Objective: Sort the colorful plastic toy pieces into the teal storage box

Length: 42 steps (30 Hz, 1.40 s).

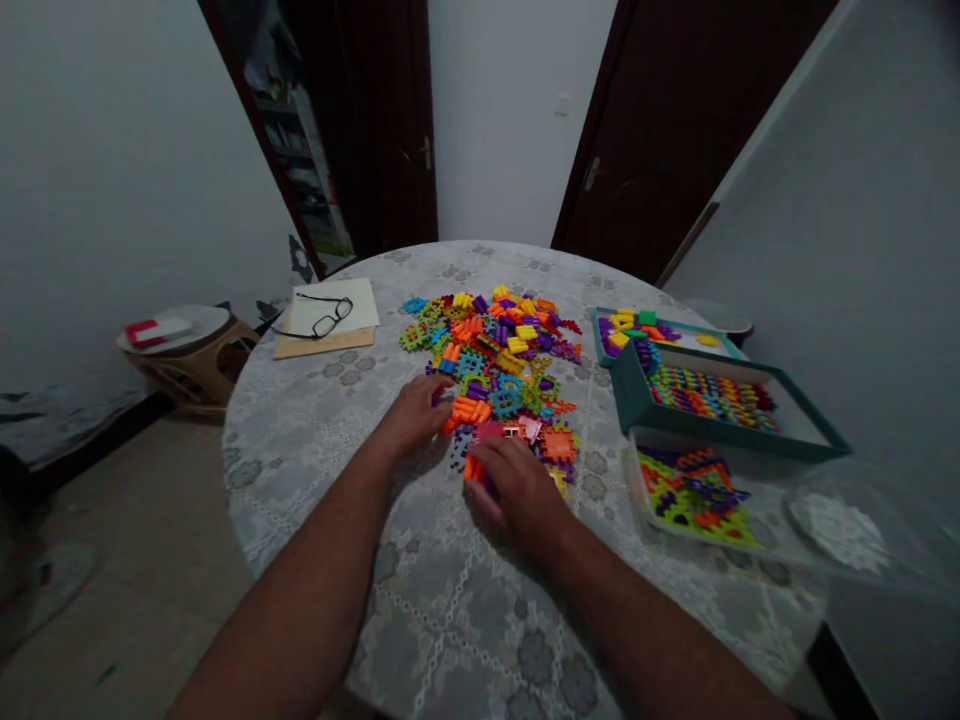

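A heap of colourful plastic interlocking pieces point(506, 365) covers the middle of the table. At its near left edge is my left hand point(416, 412), its index finger and thumb apart. Beside that thumb lies a group of orange ribbed blocks point(471, 410); whether the hand touches them is hard to tell. My right hand point(517, 485) is closed at the heap's near edge, its fingers round an orange plastic block point(472, 468), partly hidden by them. Just beyond the right hand lie a flat orange square piece point(559, 444) and a pink piece point(531, 428).
On the right stand a teal box point(720, 430) with rows of coloured pieces, its lid point(600, 340) holding more, and a clear tub point(637, 480) of flat pieces. Glasses point(325, 325) rest on papers point(360, 300) at the left. A patterned cloth point(300, 450) covers the round table.
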Motion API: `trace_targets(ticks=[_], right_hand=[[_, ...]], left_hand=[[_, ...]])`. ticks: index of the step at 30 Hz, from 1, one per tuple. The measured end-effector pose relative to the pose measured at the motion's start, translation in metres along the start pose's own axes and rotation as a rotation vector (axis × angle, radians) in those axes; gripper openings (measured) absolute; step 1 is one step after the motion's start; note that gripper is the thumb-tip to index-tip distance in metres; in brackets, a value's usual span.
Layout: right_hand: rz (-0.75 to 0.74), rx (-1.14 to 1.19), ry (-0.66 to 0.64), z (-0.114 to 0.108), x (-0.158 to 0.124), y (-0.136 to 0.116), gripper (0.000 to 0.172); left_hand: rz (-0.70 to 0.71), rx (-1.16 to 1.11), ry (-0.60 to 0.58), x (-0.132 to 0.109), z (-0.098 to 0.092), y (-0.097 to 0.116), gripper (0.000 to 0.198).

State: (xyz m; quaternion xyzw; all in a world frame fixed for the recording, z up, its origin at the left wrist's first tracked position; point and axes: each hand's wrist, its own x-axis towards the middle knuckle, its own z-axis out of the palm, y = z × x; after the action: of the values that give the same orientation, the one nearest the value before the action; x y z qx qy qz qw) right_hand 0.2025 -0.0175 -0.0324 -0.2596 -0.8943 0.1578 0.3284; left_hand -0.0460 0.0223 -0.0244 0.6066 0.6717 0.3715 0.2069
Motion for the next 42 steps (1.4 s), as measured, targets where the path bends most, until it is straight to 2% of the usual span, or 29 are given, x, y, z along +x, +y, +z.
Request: trace_targets(ticks=[2, 4, 7, 10, 12, 14, 16, 18, 21, 23, 26, 30, 33, 36, 39, 42], right_hand=[[0.142, 0.184, 0.135, -0.008, 0.002, 0.006, 0.037], [0.378, 0.374, 0.249, -0.015, 0.006, 0.012, 0.035], [0.703, 0.73, 0.394, -0.02, 0.014, 0.019, 0.035], [0.833, 1.193, 0.519, -0.024, 0.02, 0.024, 0.042], [0.876, 1.448, 0.534, -0.028, 0.022, 0.025, 0.046], [0.923, 1.585, 0.509, -0.031, 0.022, 0.026, 0.047], [0.962, 1.628, 0.491, -0.034, 0.021, 0.027, 0.047], [0.981, 1.624, 0.49, -0.034, 0.022, 0.027, 0.046], [0.971, 1.616, 0.484, -0.032, 0.022, 0.025, 0.047], [0.937, 1.634, 0.447, -0.028, 0.021, 0.023, 0.049], [0.847, 1.696, 0.319, -0.021, 0.018, 0.022, 0.054], [0.786, 1.75, 0.213, -0.012, 0.015, 0.025, 0.063], [0.798, 1.735, 0.243, -0.01, 0.016, 0.026, 0.06], [0.817, 1.697, 0.314, -0.01, 0.018, 0.025, 0.052], [0.868, 1.663, 0.363, -0.01, 0.021, 0.022, 0.05], [0.855, 1.627, 0.344, -0.017, 0.021, 0.018, 0.047]], left_hand=[[0.059, 0.131, -0.121, 0.0, -0.009, -0.003, 0.047], [0.121, 0.185, -0.167, 0.0, -0.015, -0.003, 0.047], [0.156, 0.203, -0.219, 0.0, -0.02, 0.0, 0.035], [0.171, 0.22, -0.265, -0.001, -0.022, 0.004, 0.024], [0.134, 0.221, -0.289, -0.002, -0.022, 0.006, 0.02], [0.079, 0.189, -0.28, -0.003, -0.022, 0.01, 0.022], [0.064, 0.133, -0.203, -0.004, -0.02, 0.019, 0.026], [0.106, 0.064, -0.071, -0.007, -0.014, 0.03, 0.029], [0.215, -0.036, 0.129, -0.015, 0.004, 0.051, 0.027], [0.346, -0.083, 0.185, -0.022, 0.019, 0.063, 0.027], [0.567, -0.077, 0.113, -0.032, 0.04, 0.074, 0.027], [0.678, -0.062, -0.061, -0.037, 0.056, 0.074, 0.029], [0.664, -0.131, -0.144, -0.038, 0.061, 0.068, 0.044], [0.603, -0.164, -0.167, -0.043, 0.065, 0.066, 0.061], [0.566, -0.141, -0.176, -0.046, 0.067, 0.067, 0.063], [0.59, -0.129, -0.174, -0.045, 0.063, 0.066, 0.063]])
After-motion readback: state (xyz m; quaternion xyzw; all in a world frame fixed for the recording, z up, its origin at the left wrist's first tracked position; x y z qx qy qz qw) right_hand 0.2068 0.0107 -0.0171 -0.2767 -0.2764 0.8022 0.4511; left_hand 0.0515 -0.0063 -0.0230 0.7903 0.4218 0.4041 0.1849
